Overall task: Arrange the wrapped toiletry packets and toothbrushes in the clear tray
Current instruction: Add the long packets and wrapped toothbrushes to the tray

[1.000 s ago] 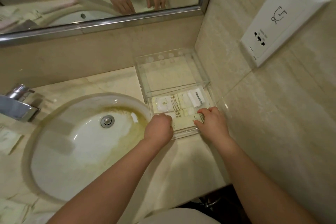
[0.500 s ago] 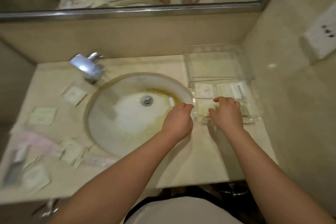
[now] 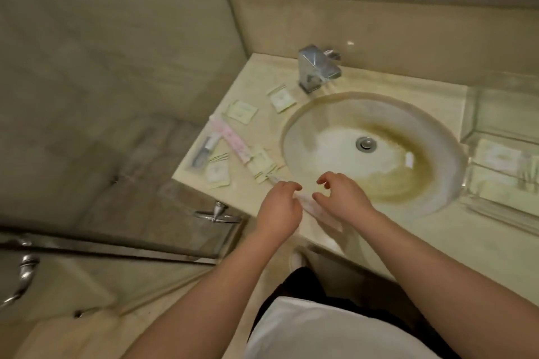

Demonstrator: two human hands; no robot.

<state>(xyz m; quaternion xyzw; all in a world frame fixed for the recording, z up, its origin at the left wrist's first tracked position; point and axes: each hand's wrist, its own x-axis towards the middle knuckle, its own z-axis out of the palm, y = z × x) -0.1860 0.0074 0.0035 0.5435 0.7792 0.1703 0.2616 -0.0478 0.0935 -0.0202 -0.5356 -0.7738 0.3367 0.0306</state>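
a wrapped toothbrush (image 3: 306, 205) in a pale, pink-tinted sleeve lies along the front edge of the vanity counter (image 3: 455, 245), just left of the sink basin (image 3: 379, 114). both hands hover over it. the left hand (image 3: 278, 208) has curled fingers at the wrapper's upper end, and the right hand (image 3: 342, 199) is spread in a loose claw above its middle; whether either is touching it is unclear, and neither is closed on it.

more wrapped packets (image 3: 242, 111) and another pink wrapped toothbrush (image 3: 232, 137) are scattered toward the counter's left edge. the clear tray (image 3: 501, 183) sits at the counter's right end, well apart from the hands, with a few packets already inside.

the likely risk is that the slick wrapper, so near the front edge, gets nudged off to the floor, or slides into the basin if gripped by only one end. carrying it across the sink could also drop it.

faint printing shows on the packets, but nothing is legible.
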